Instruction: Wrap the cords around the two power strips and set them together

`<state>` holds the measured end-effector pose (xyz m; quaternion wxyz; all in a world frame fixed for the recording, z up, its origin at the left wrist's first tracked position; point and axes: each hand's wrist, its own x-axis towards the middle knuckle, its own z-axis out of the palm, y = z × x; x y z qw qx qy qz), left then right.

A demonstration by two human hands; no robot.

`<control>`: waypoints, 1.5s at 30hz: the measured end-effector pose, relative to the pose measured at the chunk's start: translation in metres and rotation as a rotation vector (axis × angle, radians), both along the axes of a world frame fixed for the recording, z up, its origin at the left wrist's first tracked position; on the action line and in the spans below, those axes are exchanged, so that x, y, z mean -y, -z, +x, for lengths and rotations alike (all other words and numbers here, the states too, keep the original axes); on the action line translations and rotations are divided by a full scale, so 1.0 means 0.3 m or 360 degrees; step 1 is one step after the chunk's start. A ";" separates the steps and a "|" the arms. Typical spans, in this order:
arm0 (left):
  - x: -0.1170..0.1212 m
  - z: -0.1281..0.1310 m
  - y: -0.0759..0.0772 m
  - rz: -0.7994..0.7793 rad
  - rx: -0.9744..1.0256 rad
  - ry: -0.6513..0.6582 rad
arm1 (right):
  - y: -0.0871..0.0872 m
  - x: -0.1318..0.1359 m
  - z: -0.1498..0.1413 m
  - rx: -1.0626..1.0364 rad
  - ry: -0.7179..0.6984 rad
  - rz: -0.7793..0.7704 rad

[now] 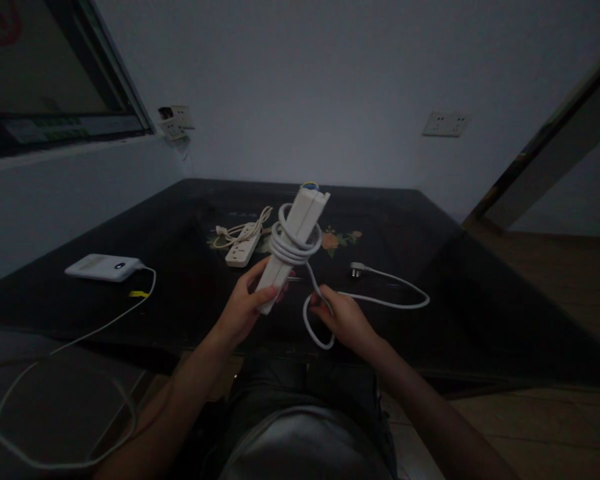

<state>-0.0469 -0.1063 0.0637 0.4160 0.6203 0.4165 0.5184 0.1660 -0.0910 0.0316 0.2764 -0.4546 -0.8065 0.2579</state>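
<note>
My left hand grips the lower end of a white power strip, which is tilted above the table. Several turns of its thick white cord are wrapped around the strip's middle. My right hand is closed on the cord just below and right of the strip. From there the cord loops down and runs right across the table to a plug with metal pins. Behind the held strip, a smaller power strip lies on the table, its own thin cord bundled on top.
A white power bank lies at the left on the black table, its cable hanging over the front edge. Wall sockets are at the back right, with more sockets at the back left. A round blue and yellow item shows behind the strip.
</note>
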 end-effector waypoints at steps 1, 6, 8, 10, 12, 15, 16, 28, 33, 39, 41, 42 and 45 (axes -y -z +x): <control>-0.001 0.007 -0.005 -0.0081 0.0145 0.0039 | -0.007 0.017 -0.006 0.0008 0.0003 -0.0009; -0.009 0.026 -0.019 -0.0168 0.0295 -0.0023 | -0.050 0.089 -0.018 -0.0091 0.0040 -0.0154; -0.013 0.030 -0.017 -0.0094 0.0162 -0.0161 | -0.062 0.107 -0.013 -0.0268 0.0036 -0.0291; -0.015 0.033 -0.013 -0.0006 0.0013 -0.0268 | -0.067 0.120 -0.004 -0.0529 0.0016 -0.0464; -0.014 0.035 -0.008 0.0040 -0.0108 -0.0317 | -0.066 0.130 0.010 -0.0788 0.0048 -0.0612; -0.013 0.035 -0.002 0.0044 -0.0158 -0.0406 | -0.063 0.151 0.036 -0.1019 0.0233 -0.0676; -0.013 0.035 0.000 0.0044 -0.0146 -0.0442 | -0.062 0.160 0.044 -0.1056 0.0288 -0.0651; -0.009 0.062 0.003 0.0286 -0.0576 -0.0631 | -0.069 0.244 0.000 -0.0362 0.0211 -0.0193; -0.007 0.053 0.030 0.0408 -0.0757 -0.0677 | -0.095 0.234 0.041 -0.0795 0.0185 -0.0429; 0.028 0.045 0.030 0.0347 -0.0916 -0.0662 | -0.085 0.230 0.058 -0.1457 0.0059 -0.0881; 0.043 0.043 0.031 0.0208 -0.0959 -0.0628 | -0.076 0.238 0.049 -0.1303 0.0048 -0.0837; 0.049 0.041 0.033 0.0143 -0.0972 -0.0609 | -0.071 0.243 0.044 -0.1179 0.0055 -0.0772; 0.056 0.031 0.047 -0.0004 -0.0969 -0.0582 | -0.055 0.250 0.036 -0.0780 0.0157 -0.0464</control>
